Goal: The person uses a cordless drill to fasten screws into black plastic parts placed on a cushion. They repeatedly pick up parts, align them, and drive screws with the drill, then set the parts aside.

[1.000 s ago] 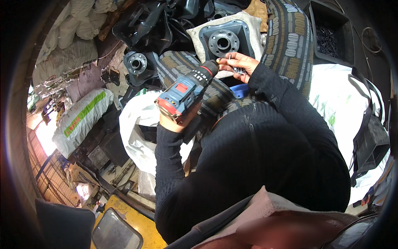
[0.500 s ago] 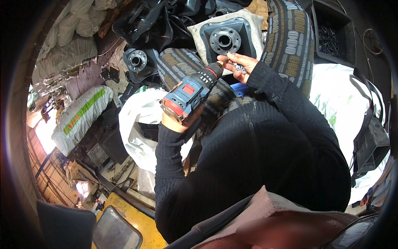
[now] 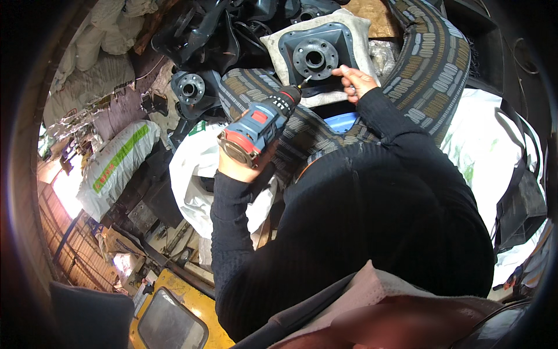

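Observation:
My left hand (image 3: 237, 167) is wrapped round the grip of a blue and red cordless drill (image 3: 258, 123). The drill points up and to the right, and a small pale metal piece at its tip (image 3: 307, 80) reaches the lower left of a round hub flange (image 3: 315, 56). This dark flange has a ring of holes and a square base plate (image 3: 347, 41), and it rests on a pale cushion (image 3: 361, 29). My right hand (image 3: 358, 82) is closed, its fingertips pinched beside the flange's lower right edge. Small metal bolts seem to sit in its curled fingers, mostly hidden.
My patterned trouser leg (image 3: 427, 70) bends round the right of the cushion. A second hub part (image 3: 189, 88) lies to the left, with dark metal parts (image 3: 215, 35) heaped behind. An open white sack (image 3: 195, 174) stands left of my lap. White bags (image 3: 474, 125) lie at the right.
My right hand has left the drill's tip and moved right to the flange's edge. The drill has shifted slightly down and left, uncovering its tip. My right leg has swung outward.

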{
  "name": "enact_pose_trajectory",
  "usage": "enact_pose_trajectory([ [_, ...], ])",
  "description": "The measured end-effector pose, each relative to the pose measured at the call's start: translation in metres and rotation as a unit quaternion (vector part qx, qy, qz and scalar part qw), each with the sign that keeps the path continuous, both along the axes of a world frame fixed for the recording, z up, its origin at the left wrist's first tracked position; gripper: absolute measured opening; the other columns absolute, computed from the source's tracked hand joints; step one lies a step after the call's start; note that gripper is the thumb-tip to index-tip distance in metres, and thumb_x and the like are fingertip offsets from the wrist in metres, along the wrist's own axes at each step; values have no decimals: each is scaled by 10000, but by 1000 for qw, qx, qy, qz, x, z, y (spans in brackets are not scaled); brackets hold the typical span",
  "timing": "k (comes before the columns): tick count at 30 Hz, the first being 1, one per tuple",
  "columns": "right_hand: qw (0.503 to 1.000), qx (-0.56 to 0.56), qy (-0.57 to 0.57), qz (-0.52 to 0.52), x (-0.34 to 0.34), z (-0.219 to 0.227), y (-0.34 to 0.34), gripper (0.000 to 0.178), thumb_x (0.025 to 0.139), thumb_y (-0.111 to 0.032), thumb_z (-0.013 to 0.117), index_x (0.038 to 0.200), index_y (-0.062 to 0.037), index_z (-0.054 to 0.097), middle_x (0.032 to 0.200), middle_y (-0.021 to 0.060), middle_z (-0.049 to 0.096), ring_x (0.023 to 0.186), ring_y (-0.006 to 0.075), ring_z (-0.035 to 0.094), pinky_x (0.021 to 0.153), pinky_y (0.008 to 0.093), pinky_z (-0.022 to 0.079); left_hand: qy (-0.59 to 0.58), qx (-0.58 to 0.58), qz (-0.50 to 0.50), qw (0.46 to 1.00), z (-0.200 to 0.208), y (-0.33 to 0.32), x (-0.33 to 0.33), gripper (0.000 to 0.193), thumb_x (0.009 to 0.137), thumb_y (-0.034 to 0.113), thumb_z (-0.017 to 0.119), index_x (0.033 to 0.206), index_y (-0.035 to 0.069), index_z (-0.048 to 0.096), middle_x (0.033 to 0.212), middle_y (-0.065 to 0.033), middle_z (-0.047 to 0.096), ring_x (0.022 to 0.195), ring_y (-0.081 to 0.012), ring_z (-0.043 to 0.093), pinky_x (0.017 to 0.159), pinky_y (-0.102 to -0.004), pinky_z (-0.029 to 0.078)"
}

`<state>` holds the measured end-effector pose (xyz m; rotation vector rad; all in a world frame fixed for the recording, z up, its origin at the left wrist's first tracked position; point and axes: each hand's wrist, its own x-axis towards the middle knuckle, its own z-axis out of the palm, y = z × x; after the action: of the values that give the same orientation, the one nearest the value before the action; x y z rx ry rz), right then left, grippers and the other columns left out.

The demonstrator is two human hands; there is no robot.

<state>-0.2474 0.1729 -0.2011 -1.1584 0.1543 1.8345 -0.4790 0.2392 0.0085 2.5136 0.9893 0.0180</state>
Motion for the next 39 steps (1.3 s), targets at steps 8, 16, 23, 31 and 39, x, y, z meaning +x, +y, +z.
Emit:
enact_pose_trajectory([
  [8, 987, -2, -156, -45, 5, -8, 18, 246, 833, -256, 689, 983, -63, 666, 518, -96, 411, 361, 10, 236, 333, 201, 155, 32, -107, -1, 994, -11, 38, 3, 376, 692, 150, 729, 1039, 69, 609, 969, -104, 632, 910, -304, 617, 823, -380, 482],
  [16, 970, 93, -223, -36, 0, -28, 22, 195, 831, -194, 692, 928, -27, 672, 730, -25, 610, 596, 28, 501, 540, 168, 394, 178, -124, -49, 975, -29, 76, 10, 499, 717, 311, 737, 1133, 89, 573, 1075, -98, 628, 1022, -271, 592, 937, -346, 442],
  [23, 974, 95, -204, 3, 0, -28, 21, 213, 836, -209, 685, 912, -10, 669, 803, -2, 642, 735, 50, 544, 689, 194, 434, 135, -237, 152, 950, -43, 71, 4, 587, 629, 260, 771, 1095, -13, 542, 900, -158, 662, 804, -273, 668, 740, -329, 536],
  [31, 964, 90, -248, 30, 2, -21, 19, 254, 846, -240, 671, 911, 5, 658, 765, 9, 643, 704, 52, 541, 648, 205, 436, 53, -355, 273, 893, -37, 46, 22, 664, 667, 231, 723, 1237, 23, 453, 912, -124, 662, 836, -250, 656, 767, -330, 510],
  [39, 971, 78, -218, 66, 3, -22, 20, 243, 855, -225, 660, 924, 8, 653, 795, 0, 633, 740, 52, 539, 695, 202, 434, 225, -162, -29, 960, -28, 53, 42, 460, 742, 289, 681, 1125, 62, 568, 1104, -128, 607, 955, -221, 629, 807, -311, 511],
])
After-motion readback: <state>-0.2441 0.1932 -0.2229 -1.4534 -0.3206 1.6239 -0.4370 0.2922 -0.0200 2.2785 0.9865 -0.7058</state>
